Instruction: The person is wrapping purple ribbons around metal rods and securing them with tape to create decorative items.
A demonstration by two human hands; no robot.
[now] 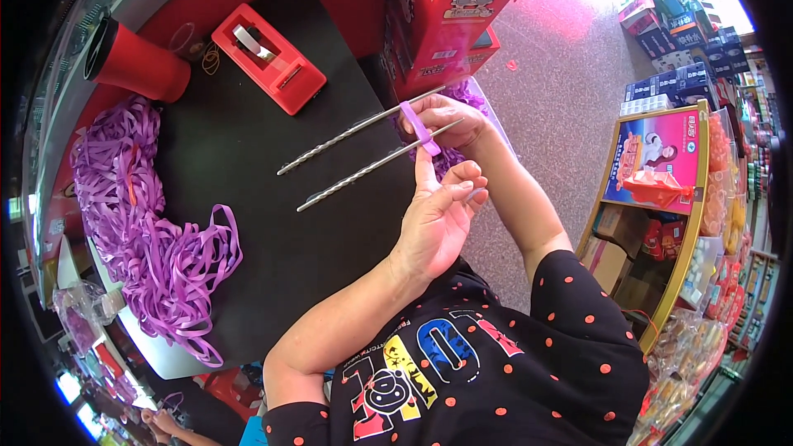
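Observation:
Two thin metal rods (355, 128) with twisted sections lie side by side over the dark table, their plain ends reaching toward my hands. A purple ribbon (417, 125) bridges the two rods near those ends. My right hand (454, 120) is closed at this ribbon, fingers bent, partly behind the rods. My left hand (438, 227) touches the ribbon's lower end with a raised index fingertip. Its thumb presses against the other, curled fingers; what they hold, if anything, is hidden. I cannot tell what supports the rods.
A heap of purple ribbon (136, 223) hangs over the left side of the black table (248, 281). A red tape dispenser (268, 58) and a red cup (136, 62) stand at the back. A red carton (458, 12) is beyond my hands; a shelf (694, 165) is at right.

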